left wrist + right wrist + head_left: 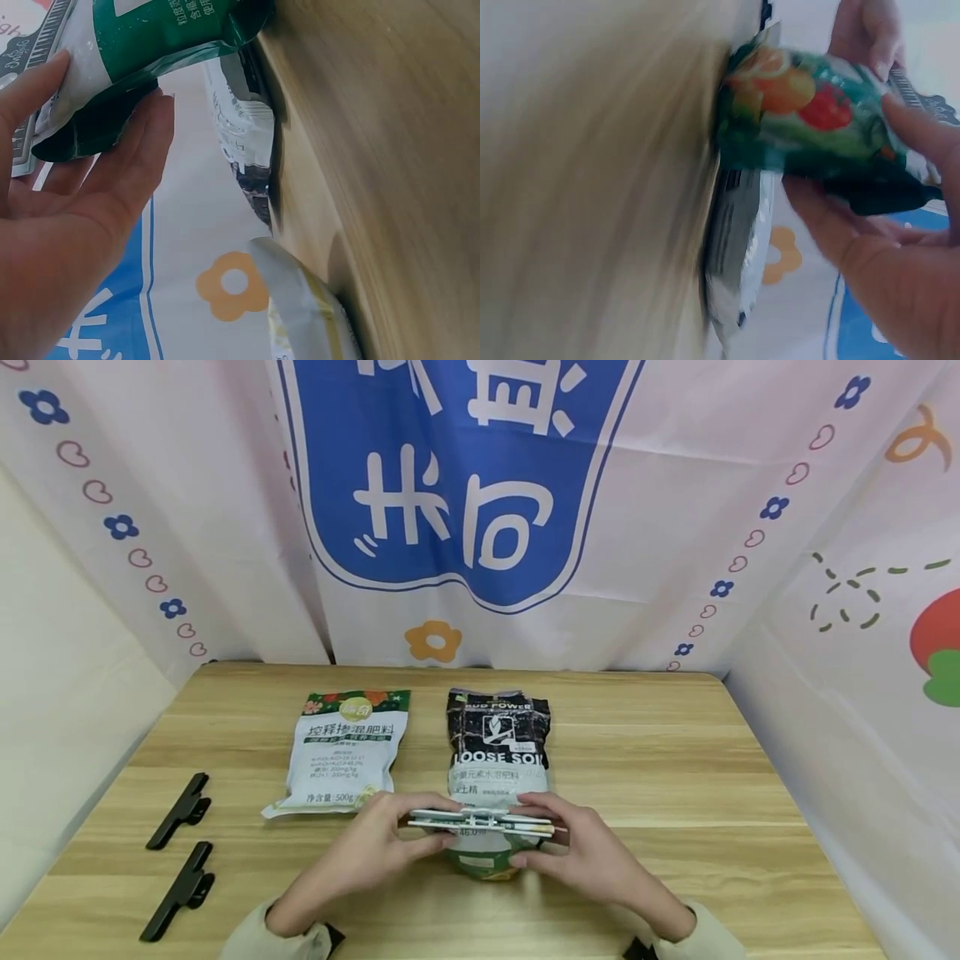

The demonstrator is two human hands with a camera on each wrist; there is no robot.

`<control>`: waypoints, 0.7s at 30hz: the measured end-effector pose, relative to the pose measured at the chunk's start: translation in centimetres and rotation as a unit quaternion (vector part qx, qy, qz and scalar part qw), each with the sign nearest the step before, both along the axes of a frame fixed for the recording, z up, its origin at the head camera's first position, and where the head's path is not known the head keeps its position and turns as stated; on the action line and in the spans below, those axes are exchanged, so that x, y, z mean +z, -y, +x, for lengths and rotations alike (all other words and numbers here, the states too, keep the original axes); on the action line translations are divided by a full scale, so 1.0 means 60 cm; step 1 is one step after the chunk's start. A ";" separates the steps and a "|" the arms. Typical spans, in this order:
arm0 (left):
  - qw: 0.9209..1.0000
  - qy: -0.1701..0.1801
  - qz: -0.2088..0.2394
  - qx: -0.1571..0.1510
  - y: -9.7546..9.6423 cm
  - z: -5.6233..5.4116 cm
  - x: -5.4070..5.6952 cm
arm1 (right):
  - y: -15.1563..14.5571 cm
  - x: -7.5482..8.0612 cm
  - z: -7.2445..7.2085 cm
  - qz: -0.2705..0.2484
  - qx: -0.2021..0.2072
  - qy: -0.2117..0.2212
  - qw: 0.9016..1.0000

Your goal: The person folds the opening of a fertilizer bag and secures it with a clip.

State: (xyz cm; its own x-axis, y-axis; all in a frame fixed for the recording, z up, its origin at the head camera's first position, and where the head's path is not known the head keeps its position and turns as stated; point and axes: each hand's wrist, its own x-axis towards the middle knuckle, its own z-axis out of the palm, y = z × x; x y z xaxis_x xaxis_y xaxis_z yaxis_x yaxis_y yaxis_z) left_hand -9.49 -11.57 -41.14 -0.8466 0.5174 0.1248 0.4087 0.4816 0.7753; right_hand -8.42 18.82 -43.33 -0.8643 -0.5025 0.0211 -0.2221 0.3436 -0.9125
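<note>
A green-and-white fertilizer bag (161,37) stands upright on the table between both hands, its top edge in flat layered folds (480,822). My left hand (386,835) grips the left end of these folds, thumb on the near side and fingers behind. At the right end, my right hand (577,843) pinches the folds the same way. Printed fruit shows on the bag's side in the right wrist view. A dark green flap (877,195) hangs at the far side, by the right fingers. Just behind lies a black-and-white "LOOSE SOIL" bag (498,735), partly hidden by the hands.
A white-and-green fertilizer bag (348,756) lies flat to the left. Nearer the left edge are two black bag clips, one farther back (180,810) and one closer (180,891). A printed cloth curtain (652,510) hangs behind the wooden table (667,752).
</note>
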 end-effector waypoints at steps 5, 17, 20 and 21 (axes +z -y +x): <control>0.999 0.031 0.011 -0.001 0.001 0.000 0.001 | 0.001 0.000 -0.001 -0.015 -0.021 0.065 0.998; 0.996 0.080 0.022 0.020 -0.003 0.002 0.000 | 0.008 -0.018 0.008 0.050 -0.019 0.035 0.998; 0.994 0.093 0.044 0.023 -0.005 0.003 -0.004 | 0.010 -0.020 0.009 0.074 -0.023 0.031 0.997; 0.994 0.097 0.052 0.023 -0.006 0.004 -0.005 | 0.011 -0.020 0.009 0.081 -0.024 0.031 0.996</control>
